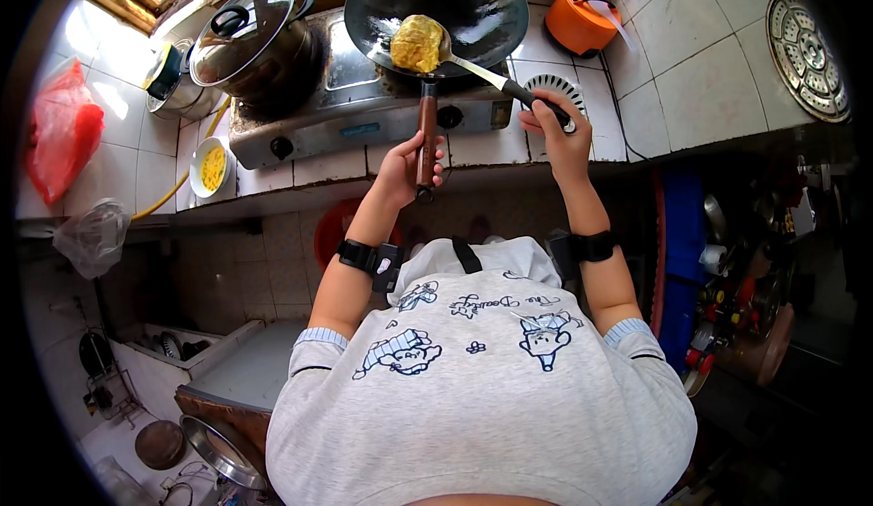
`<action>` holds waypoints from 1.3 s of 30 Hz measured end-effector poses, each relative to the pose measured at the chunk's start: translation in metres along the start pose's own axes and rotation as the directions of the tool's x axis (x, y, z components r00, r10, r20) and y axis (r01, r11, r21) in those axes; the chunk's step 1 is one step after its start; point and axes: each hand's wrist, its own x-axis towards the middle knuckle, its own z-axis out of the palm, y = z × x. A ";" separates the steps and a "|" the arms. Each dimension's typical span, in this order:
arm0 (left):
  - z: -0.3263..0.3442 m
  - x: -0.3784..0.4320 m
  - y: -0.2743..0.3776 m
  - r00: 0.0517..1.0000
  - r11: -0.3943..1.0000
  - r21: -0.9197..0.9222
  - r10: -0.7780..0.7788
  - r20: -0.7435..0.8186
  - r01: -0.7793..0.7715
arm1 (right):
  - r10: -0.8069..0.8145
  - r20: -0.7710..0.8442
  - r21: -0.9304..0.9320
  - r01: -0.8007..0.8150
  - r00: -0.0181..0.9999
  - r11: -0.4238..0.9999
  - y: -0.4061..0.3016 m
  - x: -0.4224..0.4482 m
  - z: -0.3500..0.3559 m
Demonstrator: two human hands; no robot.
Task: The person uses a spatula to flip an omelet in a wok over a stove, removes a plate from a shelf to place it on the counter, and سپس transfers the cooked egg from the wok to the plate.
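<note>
My left hand (404, 168) grips the brown handle of a dark wok (470, 1) on the right side of a two-burner gas stove (327, 139). In my right hand (563, 127) is the black handle of a metal spatula (477, 71). A folded piece of yellow cooked egg (417, 43) rests at the spatula's head, over the wok's near left side. Left of the stove, a white bowl (230, 165) holds some yellow beaten egg (213, 168).
A lidded pot (262, 63) stands on the left burner. Right of the wok are an orange appliance (580, 22) and a round slotted drain cover (545, 84). A perforated metal disc (808, 56) lies far right. A red plastic bag (61, 134) and yellow hose (164, 199) are left.
</note>
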 end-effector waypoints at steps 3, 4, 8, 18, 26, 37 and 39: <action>0.001 -0.001 0.000 1.000 1.000 0.001 0.004 -0.010 -0.004 | -0.055 0.056 -0.052 0.058 0.997 0.997 0.000 -0.002 0.005; 0.002 -0.001 0.000 1.000 1.000 0.006 0.007 -0.017 -0.006 | -0.054 0.056 -0.052 0.057 0.997 0.997 0.000 -0.003 0.007; 0.002 -0.001 -0.001 1.000 1.000 0.006 0.012 -0.023 -0.012 | -0.093 0.076 -0.070 0.098 0.993 0.993 0.002 -0.006 0.010; 0.001 -0.001 -0.001 1.000 1.000 -0.028 0.008 0.005 -0.008 | -0.124 0.096 -0.140 0.137 0.988 0.981 0.002 -0.012 0.011; 0.001 0.000 -0.004 1.000 0.998 -0.054 0.012 -0.004 -0.013 | -0.136 0.110 -0.131 0.150 0.985 0.980 0.001 -0.014 0.012; 0.005 -0.001 -0.010 0.999 0.994 -0.102 0.045 -0.016 -0.046 | -0.194 0.141 -0.223 0.222 0.971 0.949 0.001 -0.018 0.013; 0.005 -0.001 -0.010 0.999 0.994 -0.104 0.044 -0.021 -0.046 | -0.200 0.143 -0.231 0.229 0.969 0.946 0.002 -0.018 0.012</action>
